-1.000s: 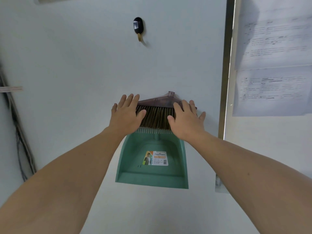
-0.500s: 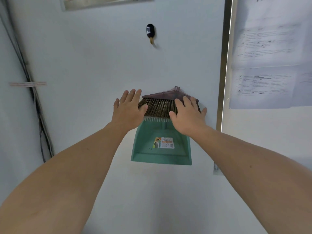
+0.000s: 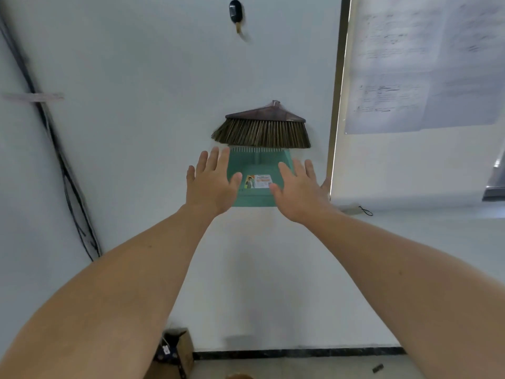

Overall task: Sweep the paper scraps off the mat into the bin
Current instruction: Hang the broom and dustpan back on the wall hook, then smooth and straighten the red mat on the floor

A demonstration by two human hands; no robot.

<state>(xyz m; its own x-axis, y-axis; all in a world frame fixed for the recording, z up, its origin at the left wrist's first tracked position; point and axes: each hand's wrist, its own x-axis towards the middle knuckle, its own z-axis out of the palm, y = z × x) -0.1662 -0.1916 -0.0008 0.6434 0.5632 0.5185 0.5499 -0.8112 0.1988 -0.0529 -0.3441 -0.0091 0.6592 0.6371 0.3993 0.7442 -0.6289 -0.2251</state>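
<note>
Soft, even, slightly dim indoor light, faint shadows on the white wall (image 3: 136, 77), motion blur throughout, wide-angle bending at the edges

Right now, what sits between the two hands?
In the head view, the green dustpan with its label shows between the left hand and the right hand, below the broom head. Both hands are open.

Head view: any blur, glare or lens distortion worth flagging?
Head view: motion blur smears the wall hook, the posted papers, the left hand and right hand; the broom and dustpan are sharper. Head view: wide-angle bend leans the metal strip; soft light, no glare.
</note>
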